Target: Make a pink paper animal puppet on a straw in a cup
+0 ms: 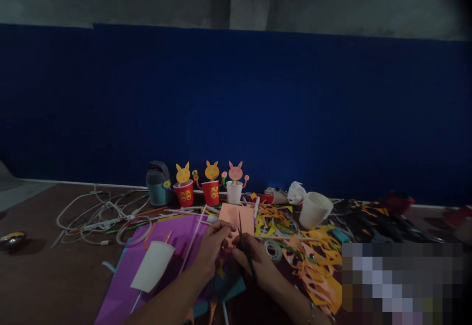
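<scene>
My left hand [216, 241] is closed, its fingertips pinching the edge of a sheet of light orange paper [241, 213]. In my right hand [260, 261] is a pair of dark scissors [241, 231], blades pointing up and away across the paper. How far the blades are apart is too dark to make out. To the left, a white paper cup [155, 266] with a straw lies tilted on purple paper [121, 285]. A roll of clear tape [273, 250] sits just right of my right hand.
Three paper-cup cat figures, including a red one [211, 193], stand along the blue wall [236, 108]. Beside them is a teal container [158, 192]. White cables [84, 217] tangle at left; orange paper scraps [313, 271] and another white cup [315, 210] lie at right.
</scene>
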`<state>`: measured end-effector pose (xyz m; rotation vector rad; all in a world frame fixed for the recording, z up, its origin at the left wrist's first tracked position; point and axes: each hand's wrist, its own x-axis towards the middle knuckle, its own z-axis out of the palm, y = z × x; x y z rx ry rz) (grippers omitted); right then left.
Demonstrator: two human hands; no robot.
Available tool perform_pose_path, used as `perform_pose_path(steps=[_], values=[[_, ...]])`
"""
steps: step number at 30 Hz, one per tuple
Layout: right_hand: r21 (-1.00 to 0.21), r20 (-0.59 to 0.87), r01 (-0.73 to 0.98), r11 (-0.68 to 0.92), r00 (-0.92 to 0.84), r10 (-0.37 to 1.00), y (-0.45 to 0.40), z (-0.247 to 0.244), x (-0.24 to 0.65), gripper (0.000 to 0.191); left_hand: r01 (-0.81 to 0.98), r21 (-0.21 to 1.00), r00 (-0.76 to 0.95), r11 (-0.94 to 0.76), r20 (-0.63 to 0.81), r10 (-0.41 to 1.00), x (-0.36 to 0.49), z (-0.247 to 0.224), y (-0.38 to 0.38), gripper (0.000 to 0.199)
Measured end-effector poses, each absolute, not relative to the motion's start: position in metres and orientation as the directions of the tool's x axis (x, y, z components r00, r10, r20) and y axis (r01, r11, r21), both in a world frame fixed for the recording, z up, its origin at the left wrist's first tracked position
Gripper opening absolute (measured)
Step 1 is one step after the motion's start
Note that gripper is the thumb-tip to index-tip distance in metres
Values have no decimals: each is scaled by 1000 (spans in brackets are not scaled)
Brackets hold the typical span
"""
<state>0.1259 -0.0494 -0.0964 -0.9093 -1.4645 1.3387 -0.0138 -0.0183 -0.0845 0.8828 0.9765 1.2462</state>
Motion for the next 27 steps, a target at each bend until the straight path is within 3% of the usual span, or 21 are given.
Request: perform_pose_path(steps=[16,27], values=[[-989,124,-105,100,-250,960,-49,-97,122,42,-363,922,80,132,-111,991,-8,-81,-27,23],[-988,131,-115,106,-235,963,-49,-101,122,37,-375,916,91,142,-117,989,-8,-84,-26,23]])
